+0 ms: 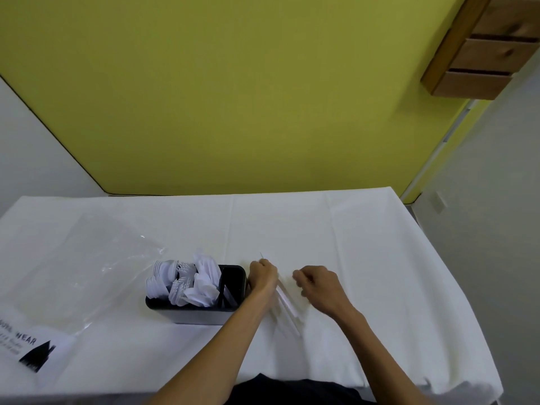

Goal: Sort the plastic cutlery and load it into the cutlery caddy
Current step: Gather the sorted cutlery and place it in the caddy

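Note:
A black cutlery caddy [233,280] stands on the white table, slightly left of centre. Its left compartments are packed with white plastic spoons, forks and knives [187,283]; its rightmost compartment looks nearly empty. Just right of the caddy, my left hand [263,274] is closed around a bunch of long white plastic pieces [287,306], which slant down towards me over the cloth. My right hand [320,286] hovers close beside them with fingers curled; whether it pinches anything is unclear.
The white tablecloth [365,258] covers the table. A clear plastic bag [87,273] lies at the left, with a printed label [32,355] near the front left edge. A wooden drawer unit [491,48] hangs on the yellow wall at upper right.

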`<state>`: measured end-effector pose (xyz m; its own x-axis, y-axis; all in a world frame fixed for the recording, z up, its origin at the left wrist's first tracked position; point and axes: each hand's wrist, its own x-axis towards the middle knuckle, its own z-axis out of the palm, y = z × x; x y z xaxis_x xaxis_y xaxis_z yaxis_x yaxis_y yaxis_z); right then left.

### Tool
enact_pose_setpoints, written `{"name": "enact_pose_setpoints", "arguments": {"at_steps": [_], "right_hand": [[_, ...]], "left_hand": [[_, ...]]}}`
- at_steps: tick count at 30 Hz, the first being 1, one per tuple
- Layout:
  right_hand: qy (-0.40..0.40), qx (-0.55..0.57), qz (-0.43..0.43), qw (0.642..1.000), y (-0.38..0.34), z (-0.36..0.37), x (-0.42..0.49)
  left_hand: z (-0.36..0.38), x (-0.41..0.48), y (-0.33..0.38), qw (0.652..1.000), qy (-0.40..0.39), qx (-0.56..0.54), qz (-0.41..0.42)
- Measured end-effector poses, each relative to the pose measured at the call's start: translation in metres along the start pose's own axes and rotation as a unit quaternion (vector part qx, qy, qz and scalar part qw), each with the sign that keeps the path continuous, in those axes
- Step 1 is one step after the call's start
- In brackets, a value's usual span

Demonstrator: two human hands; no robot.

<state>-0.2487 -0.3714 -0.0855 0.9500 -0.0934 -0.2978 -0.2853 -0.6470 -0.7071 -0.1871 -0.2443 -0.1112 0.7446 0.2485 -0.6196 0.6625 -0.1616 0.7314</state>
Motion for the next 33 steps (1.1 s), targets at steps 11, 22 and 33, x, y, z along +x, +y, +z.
{"name": "enact_pose_setpoints", "arguments": {"at_steps": [11, 22, 33], "right_hand": [[-0.035, -0.179, 0.058, 0.981, 0.008, 0.012, -0.003], [0.009, -0.039, -0.008, 0.999, -0.001, -0.006, -0.042], [0.112, 0.683, 0.258, 0.674, -0.046, 0.013, -0.046]], "left_hand": [[-0.002, -0.007, 0.005, 0.995, -0.013, -0.099, -0.010], [0.011, -0.032, 0.029, 0.991, -0.050, -0.050, 0.118], [-0.015, -0.090, 0.072, 0.947, -0.039, -0.250, 0.197]]}}
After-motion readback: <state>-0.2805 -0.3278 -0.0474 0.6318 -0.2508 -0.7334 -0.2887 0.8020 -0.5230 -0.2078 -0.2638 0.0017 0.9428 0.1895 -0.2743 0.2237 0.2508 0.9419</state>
